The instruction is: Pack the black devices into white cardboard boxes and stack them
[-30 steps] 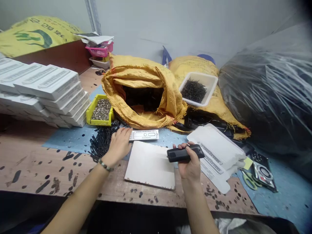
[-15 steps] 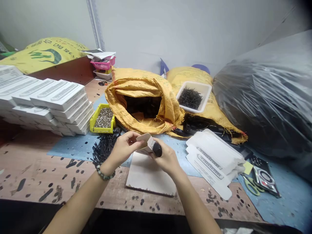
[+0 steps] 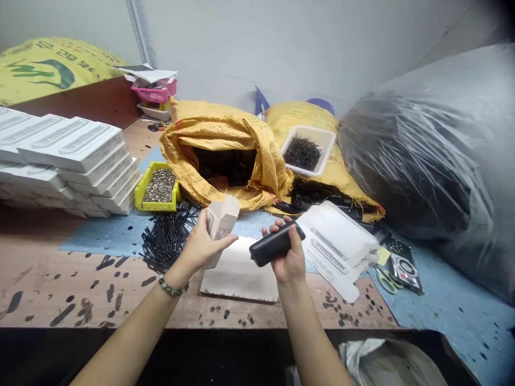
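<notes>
A left hand (image 3: 199,249) pinches a small white cardboard carton (image 3: 222,222) between thumb and fingers, holding it up off the bench, tilted slightly, with its open end at the top. A right hand (image 3: 286,253) wraps around a black oblong handheld block (image 3: 277,244), fingers curled round it and thumb across its upper face. Half a second earlier, the two hands met above a white board (image 3: 237,274), with the end of the block against the carton. They are now apart, the carton above the board's left part and the block over its right corner.

A beaded bracelet (image 3: 173,286) circles the left wrist. Just left of that hand, a loose pile of black nails (image 3: 167,236) lies on a blue work mat (image 3: 96,244). Beyond it are a yellow plastic tray of small metal parts (image 3: 159,185), a yellow woven sack of black nails (image 3: 221,155) and a white tray of nails (image 3: 308,153).

Flat white carton blanks (image 3: 336,249) lie just right of the right hand, and stacked white boxes (image 3: 68,145) rise at left. Green-handled scissors (image 3: 386,280) rest on the blue mat at right, below a bulging black plastic bag (image 3: 418,145).
</notes>
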Tool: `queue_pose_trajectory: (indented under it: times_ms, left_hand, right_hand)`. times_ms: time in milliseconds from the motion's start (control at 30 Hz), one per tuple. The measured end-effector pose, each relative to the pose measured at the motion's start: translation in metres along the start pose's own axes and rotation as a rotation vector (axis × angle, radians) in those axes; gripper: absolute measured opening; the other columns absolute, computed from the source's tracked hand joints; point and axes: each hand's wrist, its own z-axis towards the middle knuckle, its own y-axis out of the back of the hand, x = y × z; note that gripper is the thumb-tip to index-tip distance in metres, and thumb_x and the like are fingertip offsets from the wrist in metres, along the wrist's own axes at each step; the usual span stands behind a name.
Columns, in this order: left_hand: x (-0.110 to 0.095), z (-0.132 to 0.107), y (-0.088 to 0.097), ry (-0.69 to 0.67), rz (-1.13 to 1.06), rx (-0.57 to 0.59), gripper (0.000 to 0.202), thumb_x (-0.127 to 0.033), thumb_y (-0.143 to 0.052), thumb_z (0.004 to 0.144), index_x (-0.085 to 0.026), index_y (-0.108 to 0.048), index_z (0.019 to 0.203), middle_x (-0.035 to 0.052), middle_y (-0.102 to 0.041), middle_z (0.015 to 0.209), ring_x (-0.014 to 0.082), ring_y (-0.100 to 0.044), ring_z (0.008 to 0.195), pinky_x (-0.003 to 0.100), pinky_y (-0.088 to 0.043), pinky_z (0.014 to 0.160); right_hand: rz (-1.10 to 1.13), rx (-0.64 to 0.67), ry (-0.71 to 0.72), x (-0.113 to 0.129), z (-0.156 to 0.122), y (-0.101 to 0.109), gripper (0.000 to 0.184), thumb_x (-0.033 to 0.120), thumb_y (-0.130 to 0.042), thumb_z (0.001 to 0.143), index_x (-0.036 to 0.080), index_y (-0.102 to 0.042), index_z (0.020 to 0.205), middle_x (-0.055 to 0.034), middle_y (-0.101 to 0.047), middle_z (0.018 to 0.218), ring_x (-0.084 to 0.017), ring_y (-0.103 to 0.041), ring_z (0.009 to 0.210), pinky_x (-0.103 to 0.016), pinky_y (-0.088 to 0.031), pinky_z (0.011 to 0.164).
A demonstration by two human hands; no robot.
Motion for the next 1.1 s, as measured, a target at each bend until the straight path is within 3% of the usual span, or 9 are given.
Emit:
queue_pose_trajectory:
  times_ms: [167, 233, 333, 533, 667, 800, 933, 1033, 1100]
  left_hand:
    - [0.004, -0.014, 0.009, -0.054, 0.262, 0.131, 0.042, -0.049, -0.065, 0.071, -0.019, -0.057, 0.099, 0.0027, -0.066, 0.090, 0.0221, -0.062, 0.081, 0.030, -0.047, 0.067]
    - [0.008, -0.016, 0.011, -0.122, 0.304, 0.107, 0.046, -0.047, -0.066, 0.070, -0.019, -0.057, 0.105, 0.0048, -0.065, 0.098, 0.0235, -0.061, 0.088, 0.031, -0.048, 0.072]
    - [0.014, -0.017, 0.012, -0.176, 0.335, 0.060, 0.056, -0.044, -0.069, 0.066, -0.019, -0.053, 0.113, 0.0074, -0.062, 0.110, 0.0251, -0.059, 0.099, 0.032, -0.048, 0.079]
    - [0.017, -0.020, 0.014, -0.091, 0.453, 0.184, 0.038, -0.047, -0.063, 0.073, -0.022, -0.056, 0.100, 0.0002, -0.064, 0.081, 0.0185, -0.059, 0.072, 0.027, -0.046, 0.064]
    - [0.017, -0.022, 0.008, -0.224, 0.553, 0.206, 0.038, -0.039, -0.060, 0.076, -0.022, -0.055, 0.109, 0.0046, -0.066, 0.092, 0.0235, -0.061, 0.085, 0.039, -0.047, 0.084]
    - [0.021, -0.026, -0.010, -0.353, 0.663, 0.251, 0.040, -0.020, -0.060, 0.071, -0.022, -0.055, 0.111, 0.0058, -0.070, 0.093, 0.0253, -0.064, 0.088, 0.058, -0.023, 0.109]
    - [0.017, -0.030, -0.026, -0.392, 0.639, 0.303, 0.044, -0.012, -0.058, 0.066, -0.021, -0.054, 0.109, 0.0054, -0.070, 0.092, 0.0254, -0.064, 0.088, 0.060, -0.018, 0.111]
    - [0.012, -0.030, -0.030, -0.397, 0.554, 0.299, 0.044, -0.016, -0.059, 0.068, -0.022, -0.052, 0.110, 0.0041, -0.069, 0.096, 0.0245, -0.064, 0.088, 0.058, -0.022, 0.110]
    - [0.012, -0.029, -0.030, -0.378, 0.526, 0.240, 0.043, -0.019, -0.059, 0.071, -0.022, -0.050, 0.112, 0.0057, -0.066, 0.099, 0.0258, -0.062, 0.092, 0.055, -0.034, 0.103]
  right_hand:
    - [0.182, -0.062, -0.011, 0.006, 0.006, -0.005, 0.027, 0.029, -0.076, 0.069, 0.021, -0.057, 0.086, 0.0062, -0.059, 0.080, -0.006, -0.059, 0.069, -0.032, -0.054, 0.085]
    - [0.162, -0.071, 0.008, 0.006, 0.006, -0.006, 0.027, 0.028, -0.076, 0.069, 0.022, -0.056, 0.087, 0.0063, -0.060, 0.080, -0.007, -0.059, 0.070, -0.034, -0.053, 0.086]
    - [0.007, -0.069, 0.067, 0.011, 0.000, -0.004, 0.027, 0.027, -0.074, 0.069, 0.023, -0.055, 0.088, 0.0056, -0.062, 0.081, -0.010, -0.060, 0.073, -0.041, -0.052, 0.088]
    - [-0.472, 0.066, 0.470, 0.020, -0.027, 0.021, 0.026, 0.024, -0.073, 0.068, 0.025, -0.052, 0.084, 0.0059, -0.060, 0.073, -0.013, -0.058, 0.070, -0.047, -0.048, 0.090]
    - [-0.665, 0.039, 0.245, 0.001, -0.023, 0.047, 0.025, 0.026, -0.075, 0.065, 0.021, -0.052, 0.075, 0.0018, -0.061, 0.069, -0.017, -0.059, 0.067, -0.040, -0.051, 0.075]
    - [-0.488, -0.043, 0.278, -0.003, -0.012, 0.034, 0.020, 0.035, -0.063, 0.076, 0.024, -0.049, 0.086, 0.0054, -0.056, 0.071, -0.013, -0.057, 0.065, -0.042, -0.051, 0.082]
    - [-0.219, -0.067, 0.210, 0.000, -0.007, 0.006, 0.024, 0.043, -0.051, 0.081, 0.024, -0.051, 0.096, 0.0001, -0.059, 0.086, -0.016, -0.060, 0.077, -0.045, -0.048, 0.089]
    - [-0.475, -0.036, 0.112, -0.004, -0.003, 0.006, 0.031, 0.042, -0.060, 0.077, 0.020, -0.055, 0.098, -0.0044, -0.061, 0.095, -0.020, -0.060, 0.088, -0.041, -0.048, 0.088]
    - [-0.669, -0.019, 0.183, -0.006, -0.003, 0.011, 0.042, 0.040, -0.065, 0.076, 0.020, -0.052, 0.110, -0.0037, -0.060, 0.097, -0.019, -0.059, 0.092, -0.038, -0.047, 0.088]
